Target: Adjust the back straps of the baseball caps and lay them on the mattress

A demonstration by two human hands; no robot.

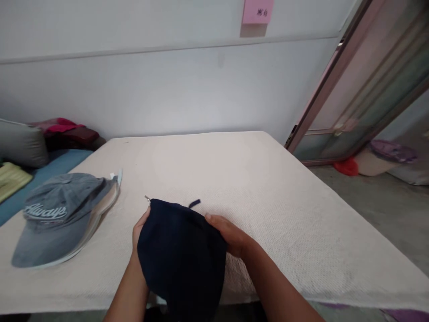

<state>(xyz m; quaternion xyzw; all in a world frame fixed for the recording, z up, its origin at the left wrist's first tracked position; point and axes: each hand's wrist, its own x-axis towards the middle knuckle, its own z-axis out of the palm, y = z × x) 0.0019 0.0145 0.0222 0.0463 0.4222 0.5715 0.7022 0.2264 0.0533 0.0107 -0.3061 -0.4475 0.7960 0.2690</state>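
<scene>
A navy cap (pixel 182 255) is between my two hands at the table's near edge, its far rim tilted up. My left hand (pixel 140 226) grips its left side, most of the fingers hidden behind the cloth. Along the right rim lies the thumb of my right hand (pixel 229 232), with the other fingers out of sight beneath. A small metal buckle (pixel 147 198) sticks out at the upper left corner of the cap, and a short dark strap end (pixel 195 203) pokes up from its far edge. To the left rests a stack of caps, a grey-blue cap (pixel 65 203) with white lettering on top.
A cream textured cloth (pixel 214 165) covers the table up to the white wall (pixel 187 89). At the left are a grey cushion (pixel 22 143) and a folded yellow cloth (pixel 13 179). A pink note (pixel 257 11) hangs above. On the right stands a sliding door frame (pixel 330 82).
</scene>
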